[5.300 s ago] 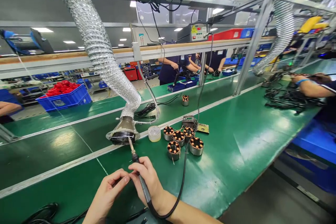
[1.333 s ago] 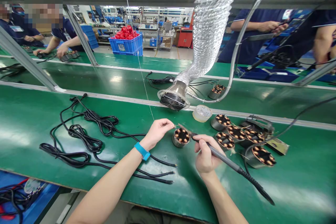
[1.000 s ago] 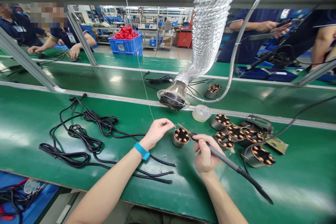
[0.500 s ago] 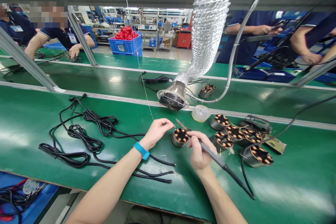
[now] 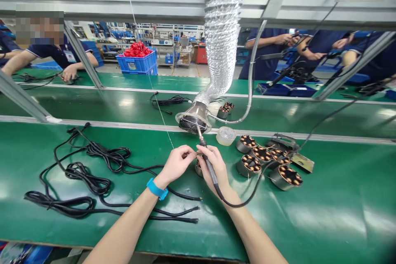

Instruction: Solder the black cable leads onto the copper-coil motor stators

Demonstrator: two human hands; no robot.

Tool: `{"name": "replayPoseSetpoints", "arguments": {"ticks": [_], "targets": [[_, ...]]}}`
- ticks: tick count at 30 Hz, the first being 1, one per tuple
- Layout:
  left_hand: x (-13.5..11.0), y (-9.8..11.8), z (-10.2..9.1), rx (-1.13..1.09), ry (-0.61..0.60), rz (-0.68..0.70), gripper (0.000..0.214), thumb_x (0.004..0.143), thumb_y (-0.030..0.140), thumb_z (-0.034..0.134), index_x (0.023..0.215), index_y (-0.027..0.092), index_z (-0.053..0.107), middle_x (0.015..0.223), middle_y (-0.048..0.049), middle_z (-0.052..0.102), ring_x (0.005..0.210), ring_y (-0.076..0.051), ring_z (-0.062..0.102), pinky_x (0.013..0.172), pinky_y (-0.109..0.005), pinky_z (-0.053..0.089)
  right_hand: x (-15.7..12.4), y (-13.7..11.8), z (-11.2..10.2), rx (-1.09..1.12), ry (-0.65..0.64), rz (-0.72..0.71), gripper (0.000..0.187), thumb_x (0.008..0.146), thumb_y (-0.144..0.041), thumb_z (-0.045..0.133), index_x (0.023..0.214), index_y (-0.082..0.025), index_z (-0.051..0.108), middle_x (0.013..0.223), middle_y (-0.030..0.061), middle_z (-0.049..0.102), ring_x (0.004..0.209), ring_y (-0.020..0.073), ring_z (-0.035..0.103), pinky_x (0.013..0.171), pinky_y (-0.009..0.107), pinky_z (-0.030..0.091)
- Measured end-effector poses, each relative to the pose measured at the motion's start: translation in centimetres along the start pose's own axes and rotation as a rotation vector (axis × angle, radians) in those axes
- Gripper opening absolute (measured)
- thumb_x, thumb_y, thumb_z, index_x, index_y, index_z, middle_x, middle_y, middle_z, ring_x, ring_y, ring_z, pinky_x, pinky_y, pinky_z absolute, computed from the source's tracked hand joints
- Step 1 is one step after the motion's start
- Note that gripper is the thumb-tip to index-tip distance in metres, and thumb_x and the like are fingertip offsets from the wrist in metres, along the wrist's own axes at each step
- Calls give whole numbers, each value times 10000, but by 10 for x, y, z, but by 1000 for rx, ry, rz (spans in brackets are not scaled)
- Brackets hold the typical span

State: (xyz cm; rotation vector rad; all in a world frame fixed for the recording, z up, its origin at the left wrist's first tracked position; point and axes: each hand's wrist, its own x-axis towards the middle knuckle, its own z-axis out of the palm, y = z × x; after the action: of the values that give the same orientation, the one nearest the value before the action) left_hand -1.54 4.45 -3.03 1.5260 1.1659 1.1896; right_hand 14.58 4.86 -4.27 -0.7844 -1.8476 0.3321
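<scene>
My left hand point(image 5: 177, 164), with a blue band on its wrist, is closed in a pinch. A thin solder wire point(image 5: 161, 116) runs down from above to this hand. My right hand point(image 5: 216, 170) is wrapped round a soldering iron point(image 5: 210, 170), its tip pointing up and away toward the fume extractor's mouth. The fingertips of both hands meet just above a motor stator point(image 5: 199, 169), pinching something too small to make out. My right hand hides most of that stator. Several other stators point(image 5: 250, 166) with copper windings stand to the right.
Bundled black cables point(image 5: 88, 177) lie on the left of the green bench, their stripped ends near my left forearm. A fume extractor hood point(image 5: 194, 120) hangs ahead. A tape roll point(image 5: 225, 136) and a soldering iron stand point(image 5: 283, 145) are right of it. Co-workers sit across.
My right hand has turned the soldering iron from pointing left at the stator to pointing up and away. Its fingers have come to my left fingertips. The view has shifted.
</scene>
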Motion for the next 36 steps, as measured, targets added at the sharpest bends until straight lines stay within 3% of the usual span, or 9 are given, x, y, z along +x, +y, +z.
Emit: {"name": "replayPoseSetpoints", "arguments": {"ticks": [4,9,17,20,24,28,33,36], "targets": [[-5,5,-2,107,-8,72,270,934,342,530,791,142,641,782,-17,578,736,-142,520,689,-248,396,-1,-1,1,55,-7,2,410,969,-96,486,1314,-305,554,1108,47,527,974,135,621,891,266,521],[-8,7,-4,133,-43,47,248,926,341,546,799,146,632,783,-14,579,732,-136,509,680,-243,391,0,-4,0,84,3,2,390,961,-79,485,1271,-300,572,1069,38,524,929,124,611,855,247,519],[-8,7,-9,-71,-192,-211,306,864,453,605,815,150,601,569,43,477,496,-92,425,492,-218,345,-2,-5,-4,80,0,24,322,948,-105,511,1220,-262,586,1037,50,541,915,145,605,838,265,521],[-8,6,-8,-179,-179,-285,312,816,449,653,769,148,590,546,51,453,465,-75,391,464,-209,310,-3,-3,-5,78,-14,-2,327,951,-104,507,1227,-263,582,1028,50,547,905,143,611,835,262,522],[-7,7,-6,-324,-144,-386,307,755,412,711,734,142,568,588,71,380,455,-33,245,433,-206,132,-7,0,-4,34,-58,-49,359,956,-89,484,1255,-267,572,1050,56,547,923,142,617,829,252,525],[-8,9,-2,-325,-90,-397,277,746,385,699,736,144,564,568,84,322,471,-39,210,449,-221,94,-10,2,-2,-19,-78,-96,384,956,-70,462,1265,-268,578,1051,58,557,934,141,617,833,250,525],[-10,6,1,-320,-46,-406,231,726,346,678,742,143,569,585,75,353,469,-35,206,453,-227,76,-6,-5,-9,-16,74,-50,330,942,-121,546,1237,-255,610,1066,71,621,935,166,649,845,291,541],[-10,3,2,-341,-29,-423,222,719,330,679,739,142,563,590,77,346,467,-30,189,456,-228,64,-9,-8,-19,17,219,51,226,931,-165,582,1129,-233,669,932,49,680,778,163,664,754,297,549]]}}
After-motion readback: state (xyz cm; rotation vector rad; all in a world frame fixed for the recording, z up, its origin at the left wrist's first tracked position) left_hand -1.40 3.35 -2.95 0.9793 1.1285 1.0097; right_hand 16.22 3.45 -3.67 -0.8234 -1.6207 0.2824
